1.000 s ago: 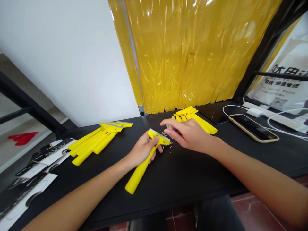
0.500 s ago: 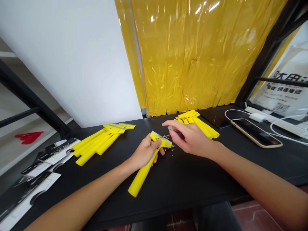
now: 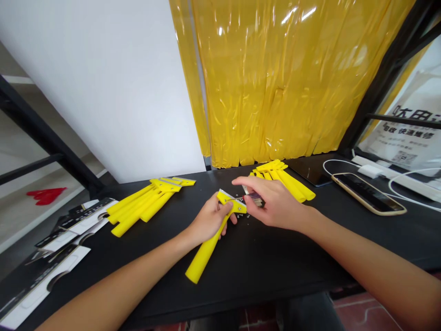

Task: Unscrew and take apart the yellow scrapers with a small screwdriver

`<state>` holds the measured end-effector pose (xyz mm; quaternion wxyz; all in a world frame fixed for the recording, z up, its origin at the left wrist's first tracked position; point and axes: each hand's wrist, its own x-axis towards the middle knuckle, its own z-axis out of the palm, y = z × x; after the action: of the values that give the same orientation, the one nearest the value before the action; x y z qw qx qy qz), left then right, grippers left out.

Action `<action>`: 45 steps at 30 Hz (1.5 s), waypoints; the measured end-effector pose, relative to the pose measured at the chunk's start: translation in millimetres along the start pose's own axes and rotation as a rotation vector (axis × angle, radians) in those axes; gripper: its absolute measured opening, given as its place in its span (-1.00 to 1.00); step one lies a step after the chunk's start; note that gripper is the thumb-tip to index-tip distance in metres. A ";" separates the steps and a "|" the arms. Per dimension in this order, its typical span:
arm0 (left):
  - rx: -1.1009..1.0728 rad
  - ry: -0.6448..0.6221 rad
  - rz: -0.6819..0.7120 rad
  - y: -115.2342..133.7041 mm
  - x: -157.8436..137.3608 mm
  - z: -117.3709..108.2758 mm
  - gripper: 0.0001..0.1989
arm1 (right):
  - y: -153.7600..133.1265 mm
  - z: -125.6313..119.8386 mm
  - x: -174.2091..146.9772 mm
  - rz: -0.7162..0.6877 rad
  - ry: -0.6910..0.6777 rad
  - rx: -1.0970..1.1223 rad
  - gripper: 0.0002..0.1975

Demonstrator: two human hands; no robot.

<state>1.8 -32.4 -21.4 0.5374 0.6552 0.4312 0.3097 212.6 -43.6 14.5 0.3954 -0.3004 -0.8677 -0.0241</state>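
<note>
My left hand point(image 3: 214, 217) is closed round the neck of a yellow scraper point(image 3: 206, 250), whose wide head with a pale metal edge points up and away. My right hand point(image 3: 270, 202) grips a screwdriver point(image 3: 254, 198) with a partly hidden handle. Its thin shaft reaches left to a screw on the scraper's head; whether the tip sits in the screw I cannot tell. Small loose screws point(image 3: 247, 216) lie on the black table beside the head, partly covered by my hands.
Several yellow scrapers point(image 3: 144, 202) are piled at the left, and more yellow handles point(image 3: 291, 183) lie behind my right hand. Black-and-white cardboard sleeves point(image 3: 70, 266) occupy the left edge. A phone point(image 3: 368, 193), a dark tablet point(image 3: 308, 170) and a white cable point(image 3: 325, 164) are at the right.
The view has shifted slightly. My right hand has turned a little around the screwdriver handle, while my left hand keeps the scraper in about the same place.
</note>
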 end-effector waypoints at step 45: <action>-0.037 0.046 -0.022 -3.1 1.4 -0.6 -0.62 | 4.4 -0.1 0.7 0.065 -0.016 0.082 -0.76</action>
<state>1.2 -30.8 -24.3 0.5427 0.6331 0.4451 0.3265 214.7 -39.8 14.2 0.4009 -0.3120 -0.8609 0.0270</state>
